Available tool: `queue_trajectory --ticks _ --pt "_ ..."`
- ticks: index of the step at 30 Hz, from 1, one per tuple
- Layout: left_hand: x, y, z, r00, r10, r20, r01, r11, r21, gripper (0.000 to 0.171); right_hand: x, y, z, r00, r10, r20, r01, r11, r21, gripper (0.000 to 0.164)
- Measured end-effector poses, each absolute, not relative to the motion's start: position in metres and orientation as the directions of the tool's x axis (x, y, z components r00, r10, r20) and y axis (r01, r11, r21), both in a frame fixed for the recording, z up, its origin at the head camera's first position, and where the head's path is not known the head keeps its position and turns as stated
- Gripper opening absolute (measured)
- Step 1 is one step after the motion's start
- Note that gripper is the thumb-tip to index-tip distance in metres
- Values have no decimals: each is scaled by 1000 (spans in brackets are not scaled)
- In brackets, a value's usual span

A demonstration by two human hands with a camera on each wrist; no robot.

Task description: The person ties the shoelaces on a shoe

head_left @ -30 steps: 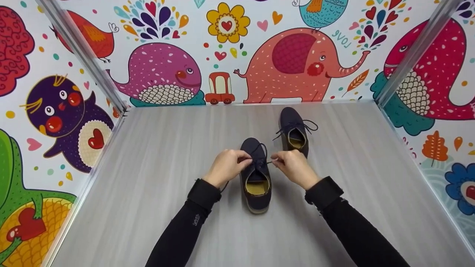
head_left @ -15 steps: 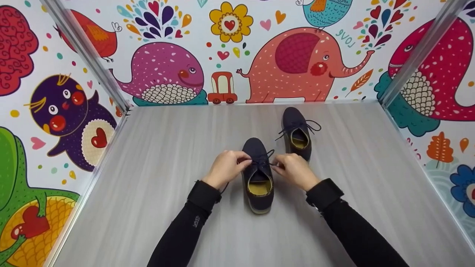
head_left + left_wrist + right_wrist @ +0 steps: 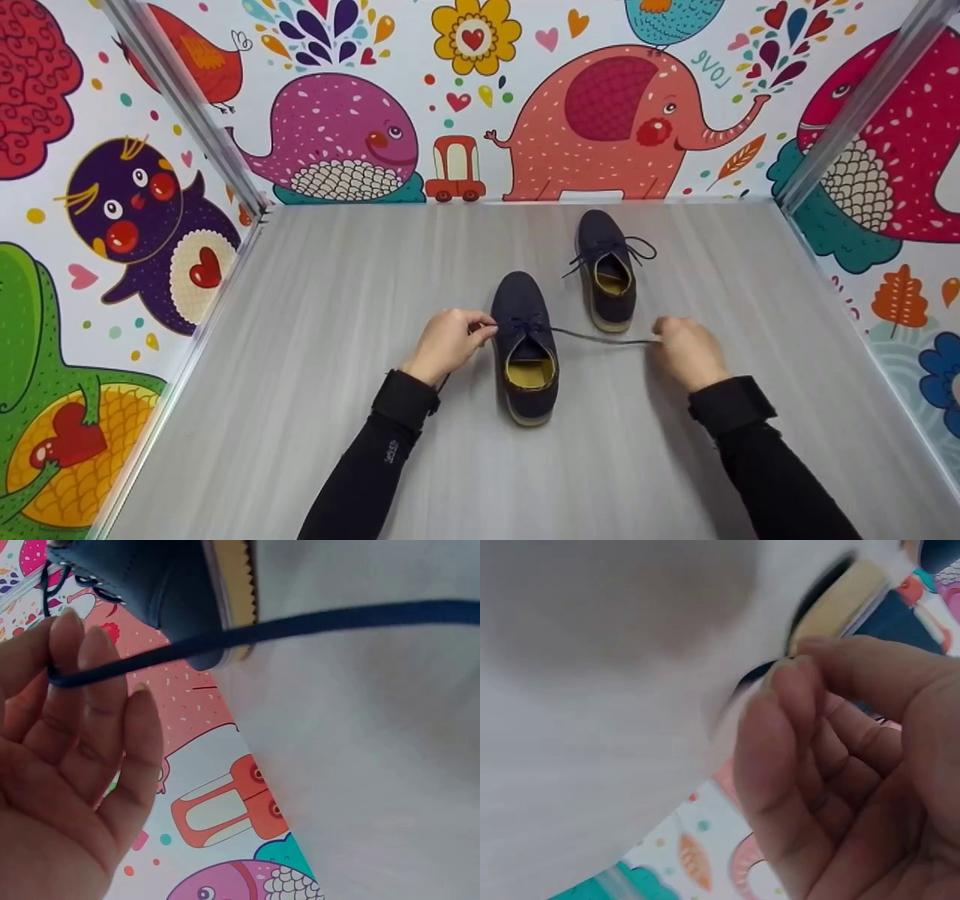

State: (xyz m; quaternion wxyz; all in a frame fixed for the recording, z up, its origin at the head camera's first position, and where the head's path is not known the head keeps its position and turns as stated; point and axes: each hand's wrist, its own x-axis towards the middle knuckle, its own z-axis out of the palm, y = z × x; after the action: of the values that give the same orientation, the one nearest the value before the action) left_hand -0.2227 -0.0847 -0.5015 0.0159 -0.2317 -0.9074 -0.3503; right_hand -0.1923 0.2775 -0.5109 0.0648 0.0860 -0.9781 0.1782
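Note:
A navy shoe [image 3: 520, 300] with a tan insole lies on the floor between the hands, toe pointing away. On its left side my left hand [image 3: 451, 343] pinches a dark shoelace [image 3: 210, 645] between thumb and forefinger; the lace's loose length trails past the palm in the left wrist view. Well out to the right, my right hand [image 3: 688, 352] pinches the other shoelace [image 3: 600, 339], which stretches from the shoe's eyelets nearly straight. In the right wrist view the right fingertips [image 3: 769, 727] meet the thumb on the lace. Whether the laces cross at the eyelets is too small to tell.
A second navy shoe [image 3: 600, 232], its laces tied in a bow, stands behind and to the right. The pale wood-look floor [image 3: 337, 270] is bounded by printed cartoon panels [image 3: 360, 142] with metal corner strips [image 3: 202, 112].
My right hand has moved right, away from the shoe, drawing its lace out; the loop over the shoe's front is gone. My left hand stays beside the shoe, still pinching its lace.

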Motion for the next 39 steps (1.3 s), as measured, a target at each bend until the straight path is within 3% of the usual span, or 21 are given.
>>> queue_trajectory --ticks 3,8,12,16,22,26,30,33,36,39 --pt "-223 -84 -503 -888 411 204 443 651 616 14 -193 245 -510 -944 -247 219 -316 868 -383 23" --pt "-222 -81 -505 -869 422 257 488 653 579 13 -201 190 -508 -880 -385 280 -469 797 -379 19" --pt "-221 -81 -506 -862 422 279 503 650 570 11 -206 172 -510 -864 -398 309 -483 829 -282 9" --pt "-218 -87 -508 -866 426 264 495 646 581 12 -207 178 -516 -851 -406 333 -494 834 -246 13" --pt "-209 -102 -512 -879 345 329 474 710 520 10 -198 205 -527 -884 -348 311 -443 837 -323 28" --pt "-205 -102 -517 -904 278 325 426 658 621 13 -189 211 -529 -885 -315 344 -430 835 -343 25" --pt "-204 -94 -524 -968 153 200 249 459 853 19 -181 212 -530 -875 -301 378 -428 847 -317 18" --pt "-207 -86 -528 -997 13 75 76 176 981 20 -176 212 -531 -880 -286 379 -416 849 -326 12" --pt "-213 -79 -528 -994 -96 -53 -38 -152 988 17 -173 212 -531 -885 -281 370 -411 845 -341 9" --pt "-220 -75 -522 -976 -138 -170 -95 -430 898 14 -171 212 -531 -884 -284 372 -416 841 -347 11"
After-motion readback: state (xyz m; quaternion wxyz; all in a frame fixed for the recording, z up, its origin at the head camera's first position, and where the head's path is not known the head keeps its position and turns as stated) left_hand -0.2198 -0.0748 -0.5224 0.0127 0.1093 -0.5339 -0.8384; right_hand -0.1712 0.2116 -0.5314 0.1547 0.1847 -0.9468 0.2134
